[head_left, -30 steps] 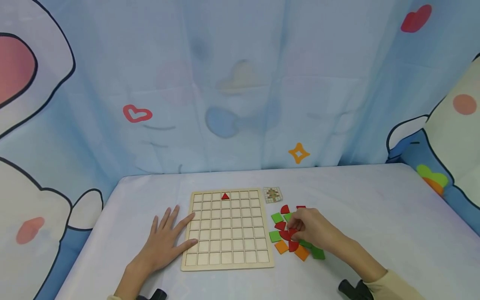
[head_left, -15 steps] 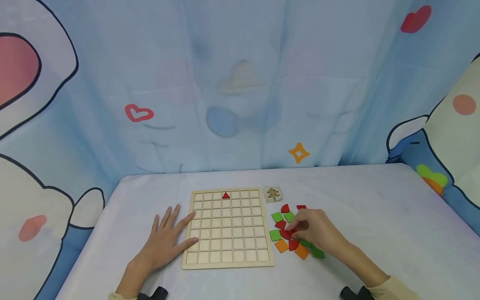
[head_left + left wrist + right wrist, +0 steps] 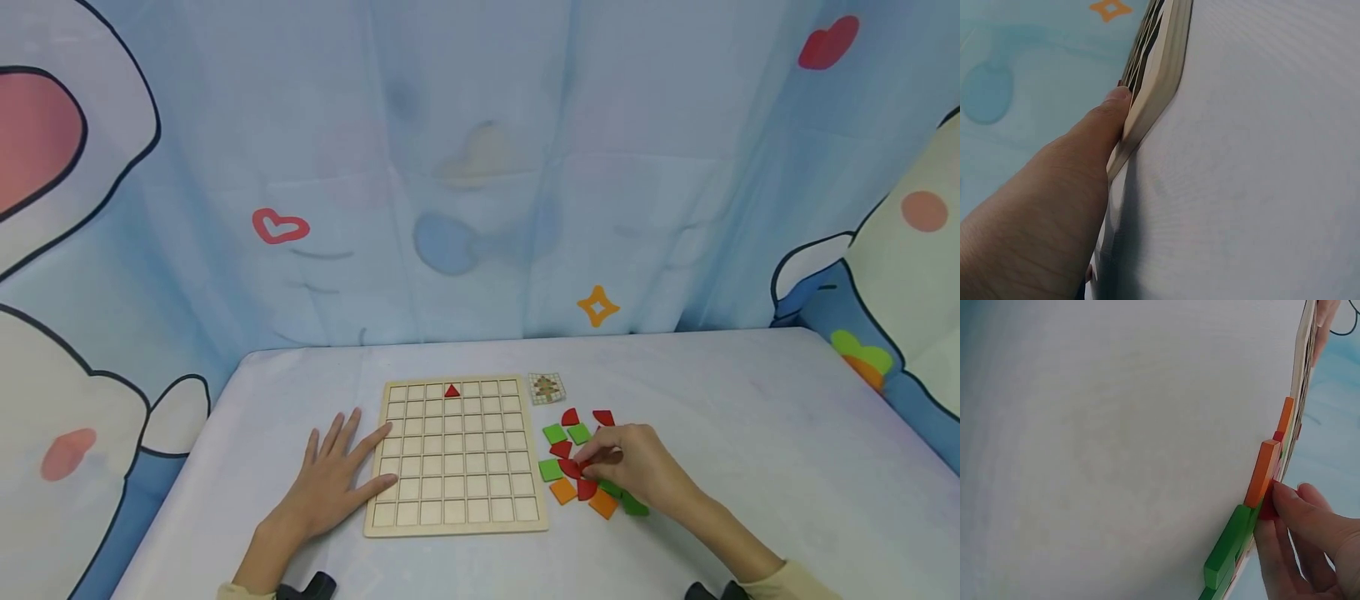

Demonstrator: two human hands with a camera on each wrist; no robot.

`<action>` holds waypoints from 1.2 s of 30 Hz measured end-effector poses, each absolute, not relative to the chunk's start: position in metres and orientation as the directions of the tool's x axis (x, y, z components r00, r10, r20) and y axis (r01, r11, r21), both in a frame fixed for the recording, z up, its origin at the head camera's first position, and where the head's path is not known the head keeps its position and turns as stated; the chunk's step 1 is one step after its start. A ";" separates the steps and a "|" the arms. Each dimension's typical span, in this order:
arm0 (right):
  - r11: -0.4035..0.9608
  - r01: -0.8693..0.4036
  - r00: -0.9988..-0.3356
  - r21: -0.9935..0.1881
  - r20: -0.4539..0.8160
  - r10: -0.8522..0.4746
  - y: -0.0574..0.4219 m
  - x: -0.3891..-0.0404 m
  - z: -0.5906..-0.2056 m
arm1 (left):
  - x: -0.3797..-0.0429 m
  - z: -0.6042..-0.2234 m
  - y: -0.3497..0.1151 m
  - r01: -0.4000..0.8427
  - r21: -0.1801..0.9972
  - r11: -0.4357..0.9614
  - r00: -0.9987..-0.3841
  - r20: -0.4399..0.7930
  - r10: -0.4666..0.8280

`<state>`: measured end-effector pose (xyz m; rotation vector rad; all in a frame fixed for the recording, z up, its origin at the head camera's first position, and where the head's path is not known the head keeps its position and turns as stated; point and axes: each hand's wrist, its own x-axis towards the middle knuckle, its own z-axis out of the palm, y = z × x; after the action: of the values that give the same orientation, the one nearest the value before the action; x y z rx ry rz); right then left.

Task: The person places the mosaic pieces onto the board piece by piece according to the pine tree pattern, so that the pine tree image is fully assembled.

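Note:
My left hand lies with fingers spread at the left side of a wooden grid board; its thumb and index finger rest on the rim. In the left wrist view, the thumb touches the board's edge. A red triangle piece sits in a top-row cell. My right hand is over the loose pieces right of the board, pinching a red piece between thumb and fingers. The fingers hide much of that piece, so its shape is unclear.
Around the right hand lie green squares, orange squares, red quarter-round pieces and dark green pieces. A small pattern card is beside the board's upper right corner. A blue printed curtain hangs behind the white table.
My right hand has shifted slightly down and to the right, uncovering more of the green and red pieces near its knuckles. The left hand stays on the board.

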<state>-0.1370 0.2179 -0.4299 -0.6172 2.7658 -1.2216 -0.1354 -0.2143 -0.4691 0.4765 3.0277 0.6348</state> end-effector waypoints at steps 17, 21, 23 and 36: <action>0.571 -0.408 -0.889 -0.712 0.168 -0.425 0.192 -0.148 -0.418 | -0.137 -0.470 -0.216 0.293 0.398 0.870 -0.953 0.043 0.301; 0.536 -0.466 -0.855 -0.704 0.203 -0.477 0.178 -0.156 -0.416 | -0.137 -0.470 -0.215 0.292 0.398 0.869 -0.953 0.046 0.299; 0.518 -0.485 -0.840 -0.704 0.210 -0.500 0.169 -0.162 -0.416 | -0.137 -0.471 -0.216 0.293 0.402 0.867 -0.953 0.052 0.298; 0.390 -0.543 -0.755 -0.744 0.229 -0.614 0.096 -0.199 -0.412 | -0.139 -0.481 -0.220 0.332 0.421 0.844 -0.943 0.125 0.308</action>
<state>-0.1994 0.0963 -0.4118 -1.0634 2.5491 -1.3142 -0.1391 -0.2198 -0.4813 0.5327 3.0669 0.7157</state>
